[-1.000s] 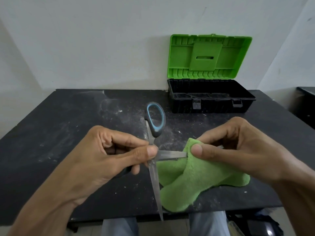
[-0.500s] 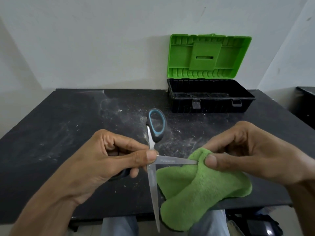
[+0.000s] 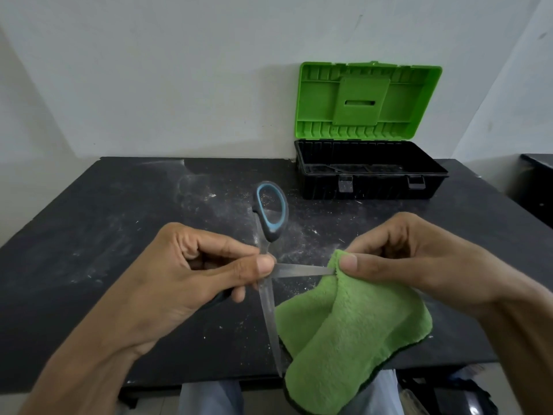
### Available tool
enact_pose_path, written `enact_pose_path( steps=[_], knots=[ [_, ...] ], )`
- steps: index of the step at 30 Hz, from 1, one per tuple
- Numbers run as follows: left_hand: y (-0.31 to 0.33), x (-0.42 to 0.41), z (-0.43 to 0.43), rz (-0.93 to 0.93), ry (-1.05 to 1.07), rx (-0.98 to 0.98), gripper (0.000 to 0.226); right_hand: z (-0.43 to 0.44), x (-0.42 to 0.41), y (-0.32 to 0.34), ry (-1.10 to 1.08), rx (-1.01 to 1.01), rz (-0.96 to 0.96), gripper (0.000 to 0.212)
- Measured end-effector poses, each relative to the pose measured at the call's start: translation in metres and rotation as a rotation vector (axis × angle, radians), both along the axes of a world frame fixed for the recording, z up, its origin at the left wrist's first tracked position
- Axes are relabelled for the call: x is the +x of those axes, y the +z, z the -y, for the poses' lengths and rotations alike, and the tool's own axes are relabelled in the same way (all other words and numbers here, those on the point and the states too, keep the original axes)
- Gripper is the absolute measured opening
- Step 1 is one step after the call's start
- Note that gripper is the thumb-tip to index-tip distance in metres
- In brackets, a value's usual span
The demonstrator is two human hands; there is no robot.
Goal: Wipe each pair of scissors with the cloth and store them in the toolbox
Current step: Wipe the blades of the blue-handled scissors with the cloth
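My left hand [image 3: 185,277] grips a pair of scissors [image 3: 269,223] at the pivot, blades spread wide apart. One grey handle with a blue inner ring points away from me; the other handle is hidden in my palm. One blade points right, the other down toward me. My right hand [image 3: 419,265] pinches a green fluffy cloth [image 3: 350,333] around the tip of the rightward blade; the rest of the cloth hangs down. The toolbox [image 3: 371,181] stands open at the back of the table, black base, green lid upright.
The black table [image 3: 89,235] is dusty with white specks in its middle. A white wall runs behind it. A second dark surface [image 3: 538,181] shows at the far right. My legs and dark objects on the floor lie below the table's front edge.
The scissors and both hands dropped slightly then rose again. The cloth slid outward along the rightward blade and has come partway back toward the pivot.
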State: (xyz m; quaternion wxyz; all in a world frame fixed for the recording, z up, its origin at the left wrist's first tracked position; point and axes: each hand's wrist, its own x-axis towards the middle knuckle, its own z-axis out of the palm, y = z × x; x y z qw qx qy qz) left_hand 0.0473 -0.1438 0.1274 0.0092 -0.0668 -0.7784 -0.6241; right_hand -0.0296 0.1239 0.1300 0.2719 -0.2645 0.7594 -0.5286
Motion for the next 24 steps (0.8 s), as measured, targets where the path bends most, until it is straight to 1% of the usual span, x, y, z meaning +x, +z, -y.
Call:
enact_pose_path(
  steps=[2, 3, 10, 13, 15, 16, 19, 20, 22, 23, 24],
  knots=[
    [-0.002, -0.002, -0.001, -0.050, 0.001, -0.013, 0.015, 0.004, -0.001, -0.002, -0.002, 0.023, 0.016, 0.046],
    [-0.003, -0.003, -0.001, -0.082, 0.002, -0.015, 0.013, 0.005, -0.002, -0.003, -0.013, 0.022, 0.039, 0.050],
    [-0.008, -0.006, 0.002, -0.278, 0.038, -0.132, 0.015, 0.010, -0.007, -0.012, -0.084, -0.125, 0.319, 0.042],
    [-0.007, -0.006, 0.002, -0.294, 0.025, -0.174, 0.016, 0.011, -0.008, -0.014, -0.067, -0.180, 0.380, 0.042],
    [-0.007, -0.005, 0.004, -0.295, -0.027, -0.209, 0.014, 0.009, -0.008, -0.015, -0.041, -0.201, 0.396, 0.045],
    [-0.007, -0.005, 0.006, -0.296, -0.055, -0.209, 0.016, 0.009, -0.008, -0.015, -0.031, -0.206, 0.401, 0.048],
    [-0.006, -0.003, 0.006, -0.288, -0.090, -0.152, 0.031, 0.006, -0.009, -0.020, -0.025, -0.195, 0.409, 0.063],
    [-0.006, -0.004, 0.004, -0.291, -0.093, -0.151, 0.037, 0.006, -0.009, -0.021, -0.021, -0.187, 0.413, 0.063],
    [-0.007, -0.005, 0.002, -0.312, -0.087, -0.161, 0.042, 0.007, -0.009, -0.023, -0.018, -0.169, 0.398, 0.044],
    [-0.007, -0.006, 0.001, -0.324, -0.075, -0.160, 0.041, 0.007, -0.008, -0.023, -0.023, -0.165, 0.391, 0.034],
    [-0.007, -0.006, -0.001, -0.343, -0.049, -0.164, 0.037, 0.008, -0.007, -0.022, -0.034, -0.168, 0.388, 0.029]
  ],
)
